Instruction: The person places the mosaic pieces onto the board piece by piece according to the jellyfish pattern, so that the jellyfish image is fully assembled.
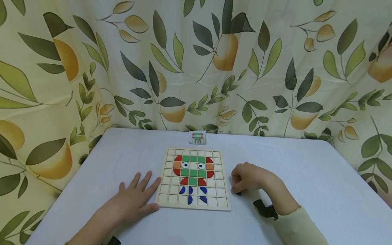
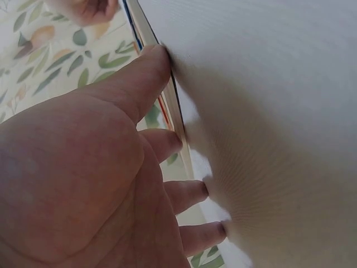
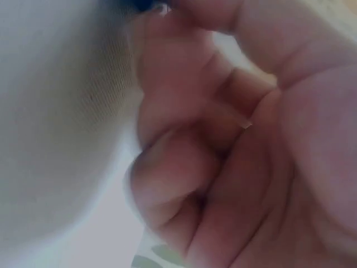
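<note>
A square wooden grid board (image 1: 224, 202) lies on the white table. On it, green, red and orange tiles and two eye tiles form a figure, with several dark blue pieces (image 1: 190, 200) lower down. My left hand (image 1: 130, 200) is spread flat, its thumb and index finger touching the board's left edge; the left wrist view shows the thumb (image 2: 139, 78) against that edge. To the right of the board, my right hand (image 1: 249, 177) pinches a small dark blue piece (image 3: 140, 3) low over the tabletop, its other fingers curled. Most of that piece is hidden by the fingertips.
Behind the board, a small picture card (image 1: 197, 137) with a similar figure stands near the table's far edge. A curtain (image 1: 196, 85) with a fruit and leaf print hangs behind the white table (image 1: 291, 163). A dark band (image 1: 265, 209) is on the right wrist.
</note>
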